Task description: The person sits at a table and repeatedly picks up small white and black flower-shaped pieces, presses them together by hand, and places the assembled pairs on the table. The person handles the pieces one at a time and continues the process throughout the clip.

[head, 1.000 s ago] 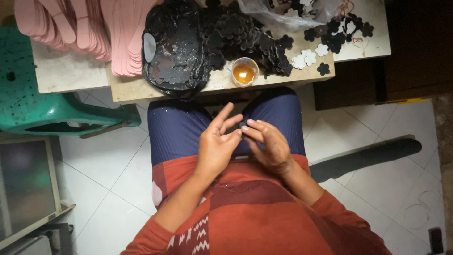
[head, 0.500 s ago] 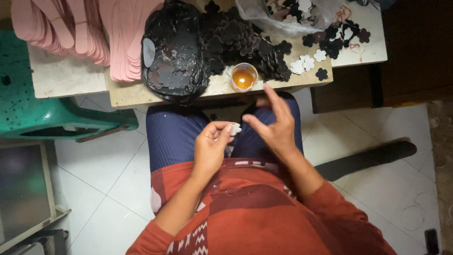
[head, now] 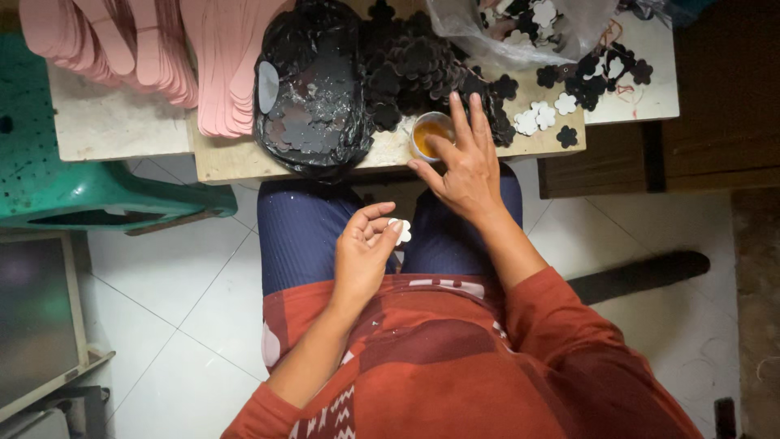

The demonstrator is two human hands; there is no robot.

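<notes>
1. The worktop [head: 122, 130] runs across the top of the view, with the person's lap in blue trousers below its near edge.
2. A green plastic chair [head: 73, 187] stands at the left, just beside the worktop.
3. A stack of pink sole-shaped sheets [head: 162, 49] lies on the worktop's left part.
4. A black plastic bag [head: 313, 97] sits in the middle, flower-shaped black cutouts spilling from it to the right.
5. A clear plastic bag [head: 520, 28] with black and white flower cutouts lies at the top right; loose cutouts are scattered below it.
6. The right hand [head: 463, 171] reaches forward over the worktop's edge, its fingers spread apart and holding nothing; the index fingertip is at the rim of a small cup of amber liquid [head: 429, 134].
7. The left hand [head: 366, 252] hovers over the lap, thumb and fingertips pinched together on a small white flower cutout [head: 400, 231].
8. That cutout is below and left of the right hand, apart from it, well short of the cup.
</notes>
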